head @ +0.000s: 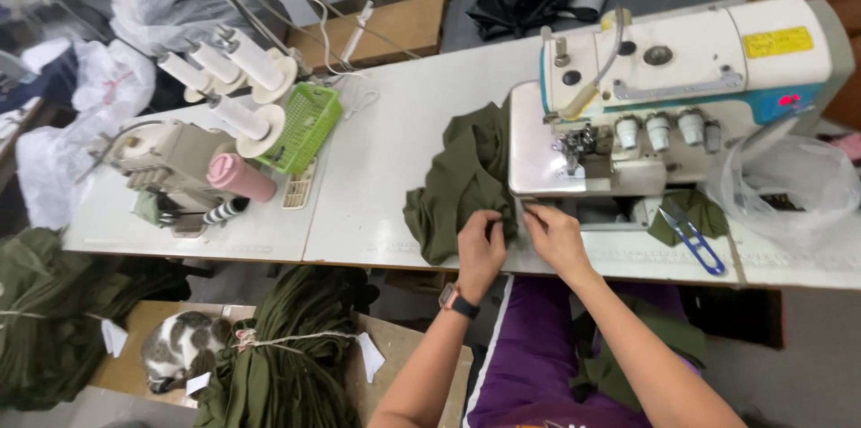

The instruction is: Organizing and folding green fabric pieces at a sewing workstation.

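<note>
Both hands meet at the front edge of a white work table, fingertips pinched narrow on the edge of an olive green cloth (462, 181). The left hand (480, 247) grips the cloth with thumb and fingers closed on a fold; a dark watch sits on that wrist. The right hand (554, 235) lies just beside it, fingers curled down on the same edge, though whether they clamp the cloth or only press it flat cannot be told.

The cloth spreads away from the fingers, up and to the left, in a loose crumpled heap that runs under the front of a white sewing machine (668, 96) directly beyond the hands. It looks soft, light and limp, likely to sag and slide unless held at a hem or seam edge with both hands, as here.

To the right of the right hand lie blue-handled thread snips (692, 235) on a small scrap of the same green cloth, and beyond them a clear plastic bag (789, 181). Far to the left of the left hand stand a second machine, a pink thread cone (240, 178), white cones and a green basket (305, 127). Below the table, bundles of green cloth and a sleeping cat (179, 347) rest on the floor.
</note>
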